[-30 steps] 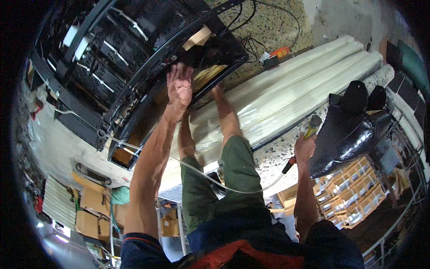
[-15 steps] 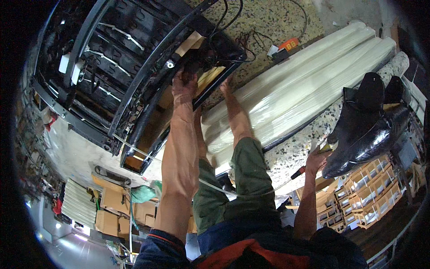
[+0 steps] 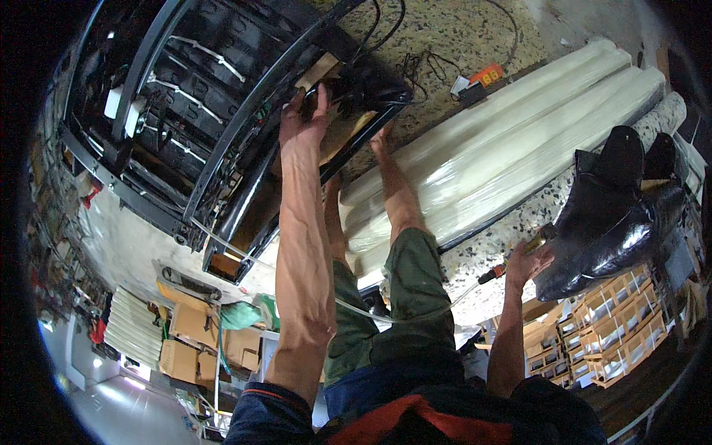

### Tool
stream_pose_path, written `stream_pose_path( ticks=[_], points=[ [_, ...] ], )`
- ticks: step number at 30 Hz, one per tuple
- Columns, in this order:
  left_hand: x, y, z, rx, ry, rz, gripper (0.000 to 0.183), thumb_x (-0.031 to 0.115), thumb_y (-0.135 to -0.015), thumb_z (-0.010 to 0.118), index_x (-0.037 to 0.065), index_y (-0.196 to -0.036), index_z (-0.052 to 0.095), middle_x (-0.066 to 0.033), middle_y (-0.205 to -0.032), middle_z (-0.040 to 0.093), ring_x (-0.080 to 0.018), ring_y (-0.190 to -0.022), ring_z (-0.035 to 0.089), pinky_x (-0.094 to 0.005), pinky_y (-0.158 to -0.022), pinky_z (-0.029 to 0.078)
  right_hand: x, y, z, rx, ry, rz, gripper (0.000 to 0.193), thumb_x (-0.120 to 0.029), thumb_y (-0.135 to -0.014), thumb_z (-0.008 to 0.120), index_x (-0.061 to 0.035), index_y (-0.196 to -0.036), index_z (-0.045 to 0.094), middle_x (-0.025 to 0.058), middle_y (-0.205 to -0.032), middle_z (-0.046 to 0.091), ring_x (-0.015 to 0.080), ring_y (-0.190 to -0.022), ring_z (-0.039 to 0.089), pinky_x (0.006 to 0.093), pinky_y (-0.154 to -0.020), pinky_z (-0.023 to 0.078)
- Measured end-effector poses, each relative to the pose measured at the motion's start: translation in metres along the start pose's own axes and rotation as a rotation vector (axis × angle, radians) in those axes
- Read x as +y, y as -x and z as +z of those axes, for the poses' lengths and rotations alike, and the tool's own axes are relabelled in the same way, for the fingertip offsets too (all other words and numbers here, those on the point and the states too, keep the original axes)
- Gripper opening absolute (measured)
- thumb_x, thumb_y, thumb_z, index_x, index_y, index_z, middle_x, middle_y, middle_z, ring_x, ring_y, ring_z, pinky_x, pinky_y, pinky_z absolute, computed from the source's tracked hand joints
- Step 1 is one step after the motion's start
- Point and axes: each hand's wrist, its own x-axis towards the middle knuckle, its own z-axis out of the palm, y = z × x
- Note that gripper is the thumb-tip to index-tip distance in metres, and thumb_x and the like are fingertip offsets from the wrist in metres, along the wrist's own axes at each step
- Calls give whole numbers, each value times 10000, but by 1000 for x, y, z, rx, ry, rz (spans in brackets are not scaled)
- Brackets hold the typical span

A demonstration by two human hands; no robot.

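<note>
My left hand (image 3: 302, 126) reaches up to a black seat frame (image 3: 222, 141), which has wire springs and curved metal rails. Its fingers are around a fold of black cover (image 3: 311, 105) near the frame's wooden edge; just how they grip it is partly hidden. Off to the right, my right hand (image 3: 528, 265) is closed around a slim air tool (image 3: 546, 234), its front end pointing up and right. A red and black coupling (image 3: 492, 274) at the tool's rear joins a pale air hose (image 3: 400, 322), which runs left across my legs.
Long rolls in clear wrap (image 3: 504, 148) lie to the right of the seat frame. Beyond my right hand sits a black upholstered piece (image 3: 593, 230), with stacked wooden frames (image 3: 608, 334) below it. An orange power strip (image 3: 486, 76) lies on the speckled surface; cardboard boxes (image 3: 189, 330) stand lower left.
My left hand has shifted slightly up the frame and its fingers now point upward. My right hand has turned the air tool, whose front end shows more. The whole view has shifted slightly.
</note>
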Motion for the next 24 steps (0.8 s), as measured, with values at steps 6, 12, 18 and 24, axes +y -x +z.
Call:
stream_pose_path(
  ticks=[6, 12, 18, 24],
  points=[
    [-22, 26, 37, 137, 335, -326, 429, 118, -1049, 384, -78, -1428, 427, -332, -1374, 505, -494, -1253, 530, -533, -948, 617, -244, -20, -42, -277, -937, -226, 379, -49, -874, 805, 18, -1214, 650, 66, -973, 651, 114, -819, 599, 285, -659, 521],
    [-18, 20, 18, 7, 97, -319, 454, 204, -1078, 394, -100, -1415, 413, -327, -1325, 566, -440, -1111, 629, -466, -824, 631, -427, -59, -23, -371, -556, -884, 439, -277, -862, 784, -14, -1174, 622, 181, -737, 710, 393, -688, 722, 497, -633, 572],
    [7, 18, 0, -60, -111, -292, 239, 236, -1056, 403, 26, -1034, 516, -158, -900, 608, -219, -696, 530, -312, -586, 419, -470, -71, -22, -239, -318, -1145, 489, -333, -857, 784, 31, -1137, 615, 214, -721, 704, 391, -726, 738, 491, -652, 592],
    [-12, 12, 10, 56, -86, -210, 101, 176, -993, 495, 82, -985, 529, -93, -751, 529, -197, -626, 486, -369, -582, 390, -475, -88, -26, -360, -255, -1271, 381, -339, -883, 752, -69, -1150, 714, 233, -918, 742, 420, -883, 735, 530, -796, 599]
  ],
)
